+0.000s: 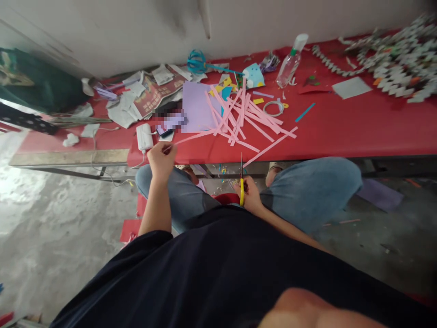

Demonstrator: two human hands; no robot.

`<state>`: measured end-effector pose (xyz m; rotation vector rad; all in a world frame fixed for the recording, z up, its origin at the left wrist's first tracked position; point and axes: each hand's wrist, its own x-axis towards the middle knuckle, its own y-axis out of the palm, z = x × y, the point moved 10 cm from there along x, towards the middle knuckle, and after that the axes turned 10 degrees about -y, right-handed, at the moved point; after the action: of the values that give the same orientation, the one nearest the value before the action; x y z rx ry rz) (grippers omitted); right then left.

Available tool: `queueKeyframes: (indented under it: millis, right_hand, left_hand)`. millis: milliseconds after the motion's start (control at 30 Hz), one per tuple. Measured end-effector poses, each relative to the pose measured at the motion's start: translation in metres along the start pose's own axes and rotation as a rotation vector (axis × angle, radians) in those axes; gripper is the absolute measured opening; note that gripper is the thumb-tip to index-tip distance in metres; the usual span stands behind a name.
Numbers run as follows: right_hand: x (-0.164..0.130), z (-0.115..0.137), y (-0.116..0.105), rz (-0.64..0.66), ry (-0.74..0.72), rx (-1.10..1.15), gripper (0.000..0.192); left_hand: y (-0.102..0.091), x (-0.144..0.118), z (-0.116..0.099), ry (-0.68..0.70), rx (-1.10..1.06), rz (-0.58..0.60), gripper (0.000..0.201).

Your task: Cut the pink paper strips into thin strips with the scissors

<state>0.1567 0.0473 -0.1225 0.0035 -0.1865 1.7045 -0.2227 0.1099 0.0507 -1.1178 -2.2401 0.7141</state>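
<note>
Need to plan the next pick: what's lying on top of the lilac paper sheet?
Pink paper strips cross the right edge of the lilac sheet; its left part is bare. The sheet edge under the strips is covered.

— what sort of place was this?
— a rough craft corner, a home workshop by the look of it. a low red table (341, 123) stood on a bare concrete floor (51, 218) against a plain wall (136, 32).
— what showed it?
— pink paper strips (239, 118), a lilac sheet (196, 111), newspaper scraps (153, 91), a glue bottle (290, 64) and a folded paper chain (392, 64) lay across it.
</note>
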Motion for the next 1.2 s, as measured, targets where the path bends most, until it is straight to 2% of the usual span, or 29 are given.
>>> queueKeyframes:
  millis: [100,167,233,333,433,500,533,600,700,733,767,800,867,933,967,1067,1133,1200]
  right_hand:
    - [0.007,0.017,-0.020,-0.085,-0.095,-0.142,0.032]
    - [0.010,0.030,-0.033,-0.098,-0.145,-0.196,0.030]
    - [0.013,0.044,-0.043,-0.070,-0.185,-0.217,0.031]
    - [0.013,0.063,-0.053,0.019,-0.240,-0.173,0.026]
    - [0.013,0.068,-0.048,0.137,-0.199,0.090,0.027]
    - [0.014,0.066,-0.038,0.197,-0.129,0.261,0.038]
    - [0.017,0.067,-0.032,0.226,-0.109,0.325,0.043]
    - [0.025,0.077,-0.021,0.292,-0.111,0.409,0.048]
    - [0.049,0.109,-0.013,0.381,-0.161,0.416,0.043]
    - [0.061,0.122,-0.014,0.390,-0.178,0.394,0.043]
    - [0.074,0.137,-0.016,0.402,-0.200,0.368,0.043]
    - [0.087,0.152,-0.019,0.412,-0.231,0.352,0.042]
    - [0.115,0.175,-0.025,0.421,-0.268,0.287,0.037]
    - [0.143,0.195,-0.034,0.382,-0.373,0.236,0.043]
    - [0.156,0.196,-0.036,0.370,-0.384,0.225,0.046]
    - [0.192,0.181,-0.046,0.256,-0.363,0.206,0.062]
    - [0.208,0.161,-0.054,0.167,-0.310,0.170,0.064]
    - [0.217,0.141,-0.058,0.137,-0.252,0.113,0.053]
  left_hand:
    - [-0.026,0.008,0.008,-0.023,-0.351,-0.138,0.014]
    - [-0.034,0.010,0.010,0.017,-0.522,-0.180,0.017]
    - [-0.033,0.013,0.011,0.052,-0.683,-0.126,0.027]
    - [-0.021,0.015,0.017,0.019,-0.893,0.084,0.057]
    - [-0.015,0.013,0.025,-0.033,-0.942,0.153,0.086]
    - [-0.005,0.009,0.023,-0.063,-0.934,0.187,0.094]
    - [0.007,0.005,0.017,-0.081,-0.926,0.250,0.095]
    - [0.039,-0.006,-0.008,-0.108,-0.905,0.458,0.096]
    - [0.083,-0.030,-0.066,-0.075,-0.876,0.843,0.091]
    - [0.091,-0.035,-0.085,-0.059,-0.873,0.937,0.082]
    - [0.094,-0.032,-0.103,-0.033,-0.897,0.962,0.074]
    - [0.094,-0.026,-0.118,-0.018,-0.913,0.957,0.068]
    - [0.093,-0.003,-0.138,-0.007,-0.882,0.873,0.058]
    - [0.096,0.019,-0.149,-0.016,-0.812,0.811,0.049]
    - [0.100,0.028,-0.153,-0.023,-0.783,0.799,0.045]
    - [0.117,0.046,-0.156,-0.041,-0.741,0.818,0.030]
    - [0.130,0.051,-0.150,-0.050,-0.741,0.819,0.049]
    - [0.143,0.055,-0.140,-0.066,-0.754,0.805,0.074]
